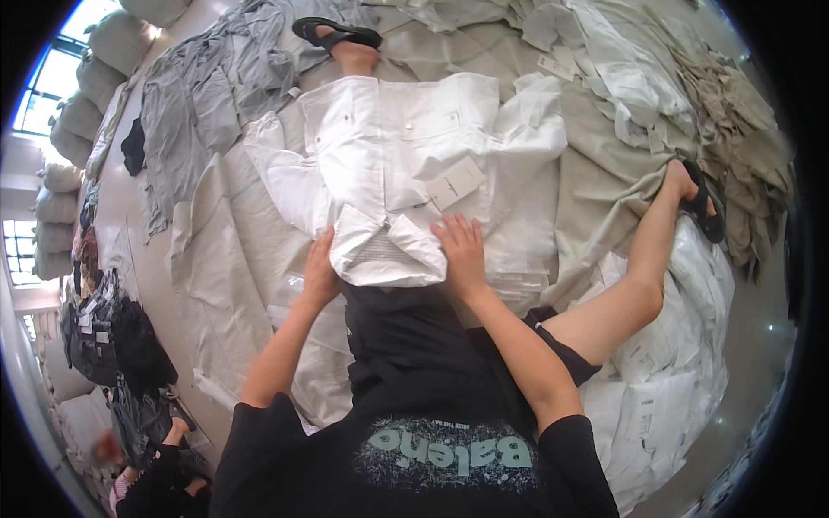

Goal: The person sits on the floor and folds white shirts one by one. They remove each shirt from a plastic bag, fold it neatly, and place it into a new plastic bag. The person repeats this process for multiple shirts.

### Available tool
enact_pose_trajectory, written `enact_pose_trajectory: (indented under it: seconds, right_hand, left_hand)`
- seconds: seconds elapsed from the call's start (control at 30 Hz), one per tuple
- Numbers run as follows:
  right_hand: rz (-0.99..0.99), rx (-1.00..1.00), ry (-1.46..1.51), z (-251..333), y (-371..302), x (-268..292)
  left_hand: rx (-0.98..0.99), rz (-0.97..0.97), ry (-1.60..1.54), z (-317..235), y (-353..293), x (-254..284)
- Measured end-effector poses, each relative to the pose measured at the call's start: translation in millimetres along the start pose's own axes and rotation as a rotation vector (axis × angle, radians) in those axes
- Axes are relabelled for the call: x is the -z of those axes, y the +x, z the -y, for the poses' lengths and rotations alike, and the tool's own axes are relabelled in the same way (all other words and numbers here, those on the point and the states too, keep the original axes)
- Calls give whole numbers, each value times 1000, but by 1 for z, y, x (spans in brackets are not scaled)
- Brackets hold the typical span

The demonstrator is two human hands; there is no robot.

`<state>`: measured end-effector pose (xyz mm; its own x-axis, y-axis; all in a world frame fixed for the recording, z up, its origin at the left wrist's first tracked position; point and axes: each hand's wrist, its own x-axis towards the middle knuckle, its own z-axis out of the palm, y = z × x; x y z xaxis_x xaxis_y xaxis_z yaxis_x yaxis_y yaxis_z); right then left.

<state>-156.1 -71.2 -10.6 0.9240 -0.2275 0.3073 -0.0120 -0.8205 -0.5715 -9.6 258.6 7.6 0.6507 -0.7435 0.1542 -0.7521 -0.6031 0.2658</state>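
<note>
A white jacket (432, 112) with snap buttons and chest pockets lies spread out in front of me, its collar end toward my body. Its folded collar or hood (393, 266) shows a grey patterned lining. A cream paper hang tag (454, 183) rests on the jacket's front, attached by a dark string. At the collar's left side is my left hand (322, 269), fingers stretched along the edge, its thumb hidden. My right hand (464, 253) touches the collar's right side, fingers apart and lying on the white cloth.
Beige fabric (226, 268) lies under the jacket. Grey garments (194, 112) are heaped at the far left, brown ones (734, 164) at the far right. Plastic-wrapped white garments (643, 388) are stacked by my leg. Stuffed sacks (99, 82) and a dark clothes pile (112, 337) stand left, near another person (160, 475).
</note>
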Motion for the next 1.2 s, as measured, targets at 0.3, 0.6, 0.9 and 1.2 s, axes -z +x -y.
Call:
enact_pose_trajectory:
  seconds: [0.3,0.6,0.9,1.2]
  right_hand:
    - [-303,127,284,13,67,108]
    - [691,16,358,-2,188,164]
    - [-54,-180,126,-97,189,71]
    - [-164,-342,-232,-53,96,52]
  left_hand:
    - [-12,-263,-138,-12,9,12]
    - [109,366,-488,77,86,135]
    - [381,300,-380,90,159,103]
    - [263,-79,-276,53,143,70]
